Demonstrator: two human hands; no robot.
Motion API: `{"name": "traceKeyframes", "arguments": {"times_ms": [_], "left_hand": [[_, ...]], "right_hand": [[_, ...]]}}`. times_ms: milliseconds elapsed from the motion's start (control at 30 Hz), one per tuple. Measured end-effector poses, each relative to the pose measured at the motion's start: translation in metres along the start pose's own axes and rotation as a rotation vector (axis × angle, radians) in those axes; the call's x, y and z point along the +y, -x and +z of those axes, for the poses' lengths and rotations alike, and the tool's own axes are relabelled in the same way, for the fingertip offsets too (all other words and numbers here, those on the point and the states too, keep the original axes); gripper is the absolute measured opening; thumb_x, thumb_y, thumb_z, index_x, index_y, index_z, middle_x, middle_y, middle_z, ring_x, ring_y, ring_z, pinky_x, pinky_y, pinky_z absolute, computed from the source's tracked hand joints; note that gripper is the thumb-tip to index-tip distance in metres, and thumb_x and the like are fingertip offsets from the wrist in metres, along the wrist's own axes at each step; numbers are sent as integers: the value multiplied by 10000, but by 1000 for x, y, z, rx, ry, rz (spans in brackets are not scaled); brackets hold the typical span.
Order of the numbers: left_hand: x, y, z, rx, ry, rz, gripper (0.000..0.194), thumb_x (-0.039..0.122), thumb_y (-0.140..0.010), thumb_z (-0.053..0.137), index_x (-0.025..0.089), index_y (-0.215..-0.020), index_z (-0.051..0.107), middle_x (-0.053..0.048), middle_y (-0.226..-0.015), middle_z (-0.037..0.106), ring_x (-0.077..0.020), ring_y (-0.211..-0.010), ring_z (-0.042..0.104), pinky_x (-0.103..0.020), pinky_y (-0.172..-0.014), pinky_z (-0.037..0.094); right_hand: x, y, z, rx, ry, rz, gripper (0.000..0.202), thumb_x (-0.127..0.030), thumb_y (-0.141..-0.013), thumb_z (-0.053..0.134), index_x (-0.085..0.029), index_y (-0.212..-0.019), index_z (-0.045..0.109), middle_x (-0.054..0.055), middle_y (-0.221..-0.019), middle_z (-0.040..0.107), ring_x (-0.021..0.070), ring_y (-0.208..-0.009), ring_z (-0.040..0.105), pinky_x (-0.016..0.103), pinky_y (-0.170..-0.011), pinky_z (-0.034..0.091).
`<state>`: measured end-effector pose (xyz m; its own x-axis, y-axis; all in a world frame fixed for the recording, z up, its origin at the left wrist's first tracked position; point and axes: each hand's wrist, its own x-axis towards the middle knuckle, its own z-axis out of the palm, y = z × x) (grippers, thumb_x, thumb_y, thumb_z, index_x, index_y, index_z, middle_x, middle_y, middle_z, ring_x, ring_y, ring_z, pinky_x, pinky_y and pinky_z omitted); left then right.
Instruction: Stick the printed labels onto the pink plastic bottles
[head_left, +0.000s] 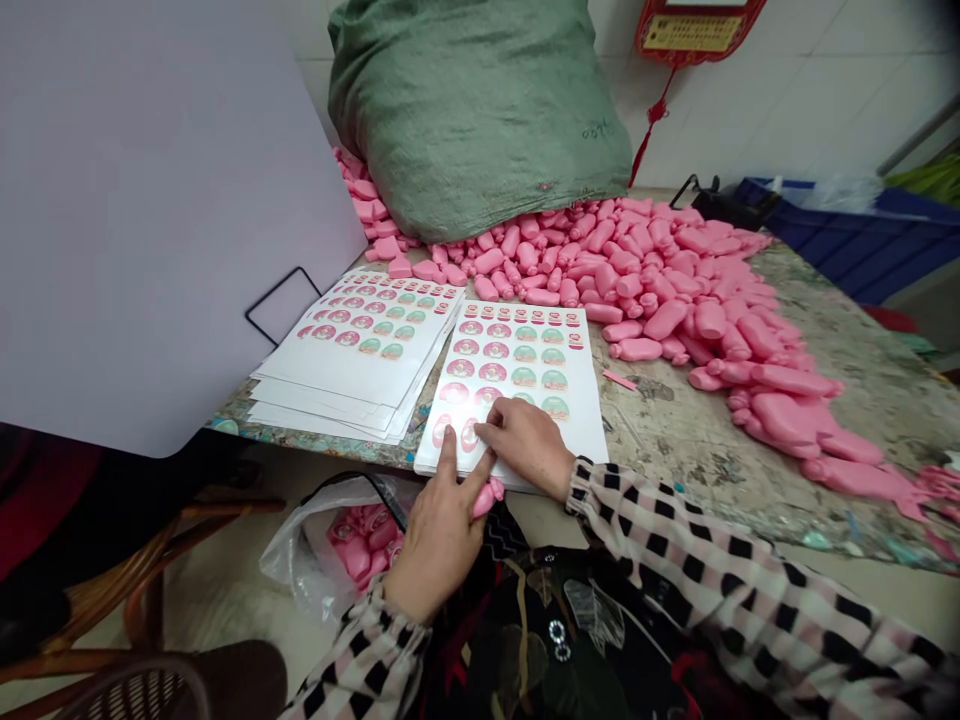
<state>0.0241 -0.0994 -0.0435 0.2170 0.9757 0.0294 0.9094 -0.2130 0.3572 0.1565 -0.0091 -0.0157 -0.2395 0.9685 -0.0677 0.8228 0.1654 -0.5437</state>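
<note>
A stack of sticker sheets [589,445] with pink and green oval labels lies at the table's front edge. My left hand [442,530] has a pink bottle-shaped piece [487,498] tucked in it at the edge, while its index and middle fingers press on the sheet's lower stickers. The fingers of my right hand [525,440] are pinched together at a pink sticker beside those fingertips; whether the sticker is lifted is too small to tell. More sheets [337,370] lie in a second, fanned pile to the left.
Pink pieces [667,318] are heaped across the table [675,440] behind and right. A green sack [480,110] rests at the back. A plastic bag [300,550] of pink pieces is below the edge. A large pale panel [165,220] stands left; a blue crate [847,240] is at right.
</note>
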Motion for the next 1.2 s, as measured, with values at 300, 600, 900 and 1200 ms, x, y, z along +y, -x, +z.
{"name": "traceKeyframes", "arguments": {"times_ms": [300, 600, 900, 1200], "left_hand": [[-3, 2, 2, 0, 14, -12, 720, 104, -797, 499, 393, -1393, 216, -75, -1510, -131, -321, -1251, 391, -422, -919, 426], [-4, 2, 2, 20, 20, -14, 683, 114, -797, 503, 392, -1377, 270, -82, -1517, -74, -309, -1175, 478, -427, -881, 451], [-6, 10, -3, 22, 149, 12, 634, 102, -814, 467, 387, -1359, 316, -42, -1505, -166, -309, -1259, 376, -429, -916, 417], [22, 17, -34, -43, 1583, -428, 456, 541, -832, 430, 215, -1143, 500, -68, -897, 615, -118, -667, 549, -237, -596, 443]], "right_hand": [[-6, -4, -4, 11, 124, -9, 194, -387, -795, 513, -217, -767, 602, 19, -800, 611, 151, -714, 520, 264, -550, 263], [-20, -8, -19, 28, 153, -70, 79, -289, -735, 577, -218, -733, 611, 14, -758, 615, 155, -694, 528, 265, -519, 248], [-3, 2, -47, 101, -153, -52, 206, -407, -733, 612, -209, -678, 596, -23, -682, 609, 116, -618, 498, 250, -549, 297], [3, 41, -51, 183, -689, -123, 232, -395, -723, 655, -185, -691, 559, -19, -670, 563, 111, -630, 486, 245, -580, 382]]}}
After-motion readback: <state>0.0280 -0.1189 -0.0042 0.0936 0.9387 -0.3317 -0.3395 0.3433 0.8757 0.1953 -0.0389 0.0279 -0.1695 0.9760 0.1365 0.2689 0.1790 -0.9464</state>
